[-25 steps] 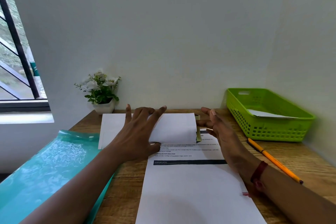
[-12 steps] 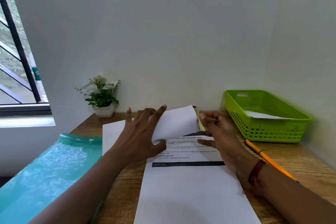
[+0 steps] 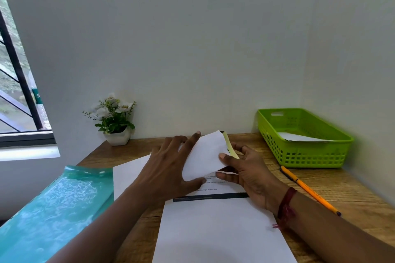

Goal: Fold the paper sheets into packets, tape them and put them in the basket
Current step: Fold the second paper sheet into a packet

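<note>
- The folded paper, flat on the table a second ago, now tilts above the printed sheet, its right edge higher than half a second ago.
- The right hand has brought its thumb onto that right edge, and its grip pinches it.
- The left hand keeps its grip on the left edge, thumb beneath, fingers spread behind.
- On the wooden table: a teal folder at 8 o'clock, an orange pen at 3, a green basket at 2 holding one white packet, potted flowers at 11.
- A pale wall stands behind, with a window at 9 o'clock.
</note>
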Demonstrator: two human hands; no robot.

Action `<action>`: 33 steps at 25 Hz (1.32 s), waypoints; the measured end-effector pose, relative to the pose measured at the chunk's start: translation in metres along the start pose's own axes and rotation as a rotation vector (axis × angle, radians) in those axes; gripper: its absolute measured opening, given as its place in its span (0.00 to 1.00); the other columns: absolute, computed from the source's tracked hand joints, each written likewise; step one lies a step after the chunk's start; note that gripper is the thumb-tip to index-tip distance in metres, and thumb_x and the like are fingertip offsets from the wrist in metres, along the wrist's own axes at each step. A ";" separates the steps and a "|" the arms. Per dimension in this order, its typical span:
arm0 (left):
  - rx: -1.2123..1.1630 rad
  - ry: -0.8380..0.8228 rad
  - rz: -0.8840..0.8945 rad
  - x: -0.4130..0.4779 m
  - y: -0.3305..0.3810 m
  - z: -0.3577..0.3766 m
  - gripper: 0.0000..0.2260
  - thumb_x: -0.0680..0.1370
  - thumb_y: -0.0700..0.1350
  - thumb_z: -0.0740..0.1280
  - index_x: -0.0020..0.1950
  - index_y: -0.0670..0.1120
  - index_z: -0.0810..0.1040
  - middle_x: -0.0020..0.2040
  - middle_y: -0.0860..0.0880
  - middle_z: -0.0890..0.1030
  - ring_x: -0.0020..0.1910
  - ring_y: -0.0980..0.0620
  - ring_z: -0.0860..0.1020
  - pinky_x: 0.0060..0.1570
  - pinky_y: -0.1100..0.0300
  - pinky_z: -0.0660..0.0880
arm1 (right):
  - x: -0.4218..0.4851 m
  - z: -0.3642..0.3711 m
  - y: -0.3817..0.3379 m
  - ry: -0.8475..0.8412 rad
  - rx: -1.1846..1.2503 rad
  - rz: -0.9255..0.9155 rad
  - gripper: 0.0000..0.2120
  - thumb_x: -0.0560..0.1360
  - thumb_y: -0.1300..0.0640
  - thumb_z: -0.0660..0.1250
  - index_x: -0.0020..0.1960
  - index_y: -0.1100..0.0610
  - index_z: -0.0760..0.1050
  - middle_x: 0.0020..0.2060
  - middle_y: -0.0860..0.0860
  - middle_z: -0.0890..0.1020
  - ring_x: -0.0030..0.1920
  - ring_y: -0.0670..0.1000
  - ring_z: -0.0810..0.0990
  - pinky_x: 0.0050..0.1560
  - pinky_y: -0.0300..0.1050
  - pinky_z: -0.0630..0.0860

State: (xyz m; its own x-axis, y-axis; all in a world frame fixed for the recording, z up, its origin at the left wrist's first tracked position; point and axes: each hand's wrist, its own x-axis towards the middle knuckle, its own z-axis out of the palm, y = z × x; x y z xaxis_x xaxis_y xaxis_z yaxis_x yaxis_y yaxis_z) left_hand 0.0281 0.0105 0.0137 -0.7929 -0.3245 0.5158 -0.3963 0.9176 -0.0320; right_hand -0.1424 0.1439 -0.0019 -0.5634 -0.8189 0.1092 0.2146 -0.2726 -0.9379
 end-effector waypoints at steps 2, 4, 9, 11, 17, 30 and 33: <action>-0.031 -0.003 0.002 0.000 0.004 -0.005 0.45 0.68 0.76 0.57 0.77 0.60 0.43 0.70 0.53 0.65 0.64 0.53 0.65 0.64 0.50 0.68 | 0.003 -0.003 0.000 0.036 -0.029 -0.030 0.19 0.72 0.66 0.71 0.61 0.55 0.73 0.51 0.55 0.84 0.44 0.55 0.85 0.39 0.49 0.81; -0.112 -0.005 -0.029 0.000 0.005 -0.010 0.38 0.71 0.73 0.56 0.77 0.61 0.49 0.70 0.55 0.67 0.63 0.54 0.68 0.63 0.49 0.70 | 0.007 -0.007 -0.003 0.070 -0.044 -0.057 0.17 0.72 0.67 0.70 0.59 0.55 0.74 0.50 0.54 0.84 0.43 0.53 0.85 0.38 0.47 0.80; -0.435 0.018 -0.229 0.003 0.002 -0.013 0.21 0.76 0.58 0.67 0.68 0.55 0.72 0.48 0.60 0.79 0.44 0.63 0.76 0.50 0.55 0.75 | 0.014 -0.016 -0.011 0.159 -0.053 -0.122 0.11 0.73 0.67 0.69 0.53 0.57 0.77 0.44 0.52 0.85 0.40 0.50 0.83 0.35 0.45 0.80; -0.591 0.039 -0.307 0.004 0.004 -0.008 0.18 0.74 0.52 0.71 0.63 0.53 0.77 0.42 0.56 0.81 0.39 0.61 0.78 0.47 0.54 0.77 | 0.016 -0.017 -0.011 0.174 -0.064 -0.130 0.09 0.74 0.67 0.68 0.50 0.56 0.77 0.42 0.50 0.85 0.38 0.49 0.83 0.33 0.44 0.79; -1.209 -0.218 -0.575 0.003 0.014 -0.003 0.21 0.70 0.41 0.77 0.61 0.50 0.76 0.42 0.43 0.85 0.40 0.46 0.84 0.42 0.52 0.80 | 0.019 -0.016 -0.006 0.163 -0.083 -0.140 0.08 0.75 0.67 0.66 0.51 0.56 0.78 0.44 0.51 0.84 0.41 0.50 0.82 0.36 0.45 0.79; -1.239 -0.374 -0.766 0.003 0.035 -0.014 0.07 0.76 0.43 0.71 0.50 0.42 0.82 0.45 0.45 0.85 0.37 0.52 0.82 0.35 0.62 0.76 | 0.016 -0.016 0.009 0.363 -0.020 -0.050 0.11 0.74 0.67 0.67 0.53 0.56 0.79 0.49 0.57 0.83 0.40 0.52 0.80 0.36 0.44 0.77; -1.134 -0.309 -0.753 0.002 0.044 -0.011 0.11 0.79 0.50 0.67 0.47 0.44 0.83 0.36 0.51 0.84 0.30 0.58 0.81 0.27 0.68 0.72 | 0.010 -0.018 0.011 0.417 -0.005 -0.038 0.11 0.74 0.68 0.66 0.54 0.57 0.78 0.50 0.59 0.83 0.41 0.53 0.80 0.41 0.48 0.78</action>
State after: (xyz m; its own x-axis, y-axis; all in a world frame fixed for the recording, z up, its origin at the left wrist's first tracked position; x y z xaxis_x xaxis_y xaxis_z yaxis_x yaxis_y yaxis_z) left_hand 0.0146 0.0524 0.0229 -0.6869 -0.7179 -0.1130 -0.2994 0.1379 0.9441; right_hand -0.1599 0.1413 -0.0171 -0.8459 -0.5333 0.0022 0.1841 -0.2959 -0.9373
